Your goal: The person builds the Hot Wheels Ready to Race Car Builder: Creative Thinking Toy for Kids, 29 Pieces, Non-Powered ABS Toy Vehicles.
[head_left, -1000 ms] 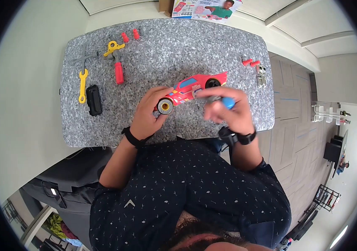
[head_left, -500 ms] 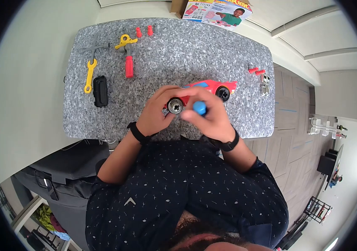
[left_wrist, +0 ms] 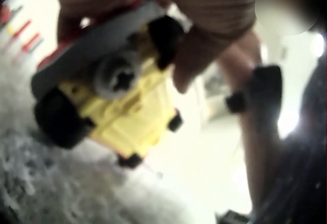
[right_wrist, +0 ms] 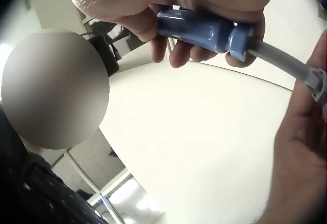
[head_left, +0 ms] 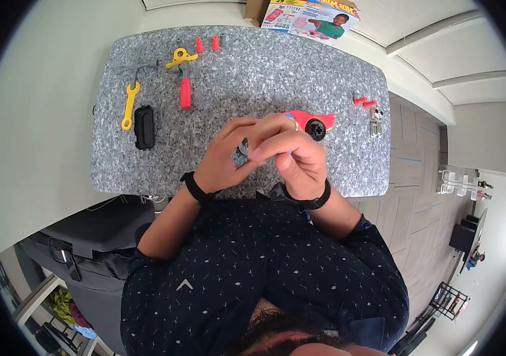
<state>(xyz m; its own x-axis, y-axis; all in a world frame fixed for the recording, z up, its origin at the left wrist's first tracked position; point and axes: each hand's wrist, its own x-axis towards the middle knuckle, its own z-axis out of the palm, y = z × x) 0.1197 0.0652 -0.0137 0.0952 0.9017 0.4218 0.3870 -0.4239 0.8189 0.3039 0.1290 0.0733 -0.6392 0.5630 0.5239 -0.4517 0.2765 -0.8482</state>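
The left hand (head_left: 220,157) pinches the left end of the toy car (head_left: 304,117), near the worktop's (head_left: 348,166) near edge. The right hand (head_left: 300,163) curls round a blue-handled driver (right_wrist: 196,29) (contact unclear), seemingly mid-screwing; next calls for square alignment, then turning.

I record what appears to be an office-type room (exact use unconfirmed from my remote post). Evidence: grey tile-patterned floor (head_left: 408,166) with blue lines, dark chairs (head_left: 463,236), white shelving (head_left: 461,183), plain pale wall (head_left: 45,142), speckled table (head_left: 300,77).
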